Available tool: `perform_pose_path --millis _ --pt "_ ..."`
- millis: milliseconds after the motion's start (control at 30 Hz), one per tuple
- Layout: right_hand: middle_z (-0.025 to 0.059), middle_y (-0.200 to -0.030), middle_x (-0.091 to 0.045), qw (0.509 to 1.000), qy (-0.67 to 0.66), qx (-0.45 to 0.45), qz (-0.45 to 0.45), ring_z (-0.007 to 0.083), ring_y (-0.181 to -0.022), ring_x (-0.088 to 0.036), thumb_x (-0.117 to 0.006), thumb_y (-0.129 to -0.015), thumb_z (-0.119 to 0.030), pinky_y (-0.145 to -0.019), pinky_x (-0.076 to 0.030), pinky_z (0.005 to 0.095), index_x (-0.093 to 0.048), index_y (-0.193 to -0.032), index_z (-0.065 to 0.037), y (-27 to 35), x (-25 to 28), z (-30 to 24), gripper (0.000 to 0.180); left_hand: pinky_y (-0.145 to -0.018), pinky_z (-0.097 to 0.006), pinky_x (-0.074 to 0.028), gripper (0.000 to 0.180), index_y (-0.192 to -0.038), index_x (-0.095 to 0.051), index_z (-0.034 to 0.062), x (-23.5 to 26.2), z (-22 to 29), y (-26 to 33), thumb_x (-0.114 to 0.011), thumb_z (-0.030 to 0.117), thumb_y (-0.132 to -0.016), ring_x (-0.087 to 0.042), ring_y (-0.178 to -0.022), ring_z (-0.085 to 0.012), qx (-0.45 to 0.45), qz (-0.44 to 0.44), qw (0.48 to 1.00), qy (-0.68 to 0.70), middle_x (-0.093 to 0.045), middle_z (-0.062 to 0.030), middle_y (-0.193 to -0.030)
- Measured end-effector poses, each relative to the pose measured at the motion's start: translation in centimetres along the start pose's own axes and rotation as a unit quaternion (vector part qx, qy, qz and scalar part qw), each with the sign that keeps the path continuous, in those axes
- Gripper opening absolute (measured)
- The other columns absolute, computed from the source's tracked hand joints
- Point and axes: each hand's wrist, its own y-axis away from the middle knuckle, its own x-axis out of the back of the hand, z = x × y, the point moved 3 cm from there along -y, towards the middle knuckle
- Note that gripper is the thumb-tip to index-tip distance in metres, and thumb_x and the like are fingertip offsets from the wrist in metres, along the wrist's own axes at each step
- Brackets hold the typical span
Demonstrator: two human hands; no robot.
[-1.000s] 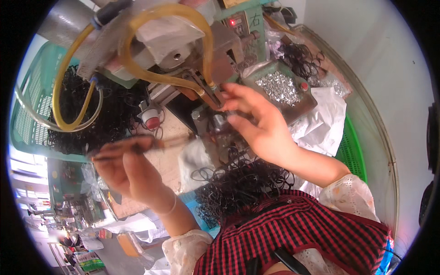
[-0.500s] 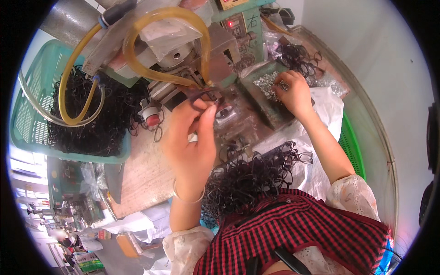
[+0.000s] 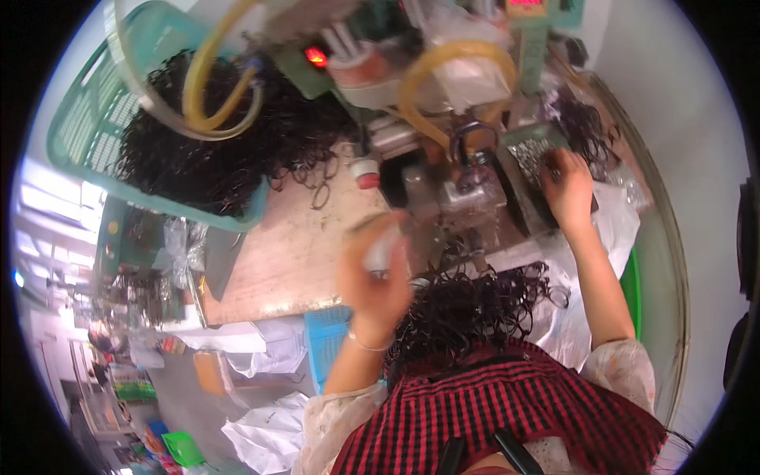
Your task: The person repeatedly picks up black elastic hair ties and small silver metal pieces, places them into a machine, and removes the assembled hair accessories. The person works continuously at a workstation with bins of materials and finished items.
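Note:
My left hand [image 3: 372,273] is blurred by motion, raised between the wooden tabletop and the press-like machine. Its fingers curl toward the thumb, but I cannot see whether anything is in them. At the machine's work spot a black ring-shaped frame piece [image 3: 473,141] stands above a metal fixture [image 3: 473,192], apart from that hand. My right hand [image 3: 568,190] reaches into a dark metal tray of small silvery metal parts [image 3: 529,152]. Its fingers are bent down among the parts; the fingertips are hidden. In front of me lies a heap of black looped frame pieces [image 3: 475,309].
A teal basket [image 3: 166,207] piled with black looped pieces stands at the far left. A red button [image 3: 367,179] sits at the machine's front. Yellow hoses [image 3: 410,87] loop over the machine. Another black pile [image 3: 584,127] lies beyond the tray; a white sheet [image 3: 613,218] is beside it.
The whole view has shifted. My left hand has drawn back from the machine toward me, and a black frame piece now stands at the fixture. My right hand stays at the tray.

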Motion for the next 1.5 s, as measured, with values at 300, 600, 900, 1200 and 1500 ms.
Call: perform_pose_path --millis 300,600,900,1200,1500 --pt "0.0132 -0.083 -0.057 0.996 0.021 0.083 0.028 0.0351 -0.087 -0.058 -0.064 -0.071 0.002 -0.069 -0.049 0.0453 -0.064 -0.090 -0.005 -1.2 0.5 -1.5 0.020 -0.086 -0.042 -0.050 0.042 -0.107 -0.059 -0.0036 6.7 -31.0 -4.4 -0.076 0.022 -0.077 -0.064 -0.093 -0.0380 0.303 -0.017 0.897 -0.322 -0.066 -0.0223 -0.106" --pt "0.0134 -0.084 -0.064 1.000 -0.002 0.020 -0.006 0.0341 -0.084 -0.062 -0.068 -0.075 -0.002 -0.074 -0.050 0.0426 -0.066 -0.089 -0.005 0.5 0.2 0.1 0.015 -0.083 -0.039 -0.052 0.029 -0.094 -0.069 -0.0005 2.4 -34.3 0.5 -0.072 0.020 -0.074 -0.068 -0.089 -0.0335 0.371 0.058 0.891 -0.254 -0.072 -0.0176 -0.095" --pt "0.0115 -0.081 -0.061 0.999 0.022 0.035 -0.004 0.0337 -0.083 -0.060 -0.066 -0.075 -0.001 -0.073 -0.049 0.0445 -0.065 -0.089 -0.005 0.9 1.7 -0.3 0.014 -0.072 -0.042 -0.051 0.017 -0.091 -0.070 0.0010 8.7 -27.0 2.5 -0.067 0.016 -0.081 -0.066 -0.081 -0.0361 0.219 -0.046 0.870 -0.440 -0.069 -0.0179 -0.085" --pt "0.0140 -0.082 -0.063 1.000 0.010 0.012 -0.002 0.0348 -0.082 -0.061 -0.068 -0.078 -0.003 -0.074 -0.050 0.0429 -0.068 -0.091 -0.005 1.2 1.8 0.4 0.013 -0.056 -0.027 -0.042 0.023 -0.114 -0.062 0.0017 6.4 -16.1 4.0 -0.061 0.009 -0.092 -0.051 -0.062 -0.0102 0.301 0.074 0.936 -0.166 -0.059 -0.0034 -0.080" --pt "0.0171 -0.087 -0.070 0.962 -0.182 -0.193 -0.067 0.0299 -0.079 -0.068 -0.069 -0.084 -0.012 -0.074 -0.052 0.0351 -0.071 -0.102 -0.005 -1.5 -0.3 0.2 0.019 -0.075 -0.036 -0.056 0.016 -0.109 -0.048 -0.0020 -3.5 0.9 -3.7 -0.052 -0.004 -0.094 -0.065 -0.084 -0.0225 0.109 -0.032 0.965 0.237 -0.060 -0.0150 -0.102"
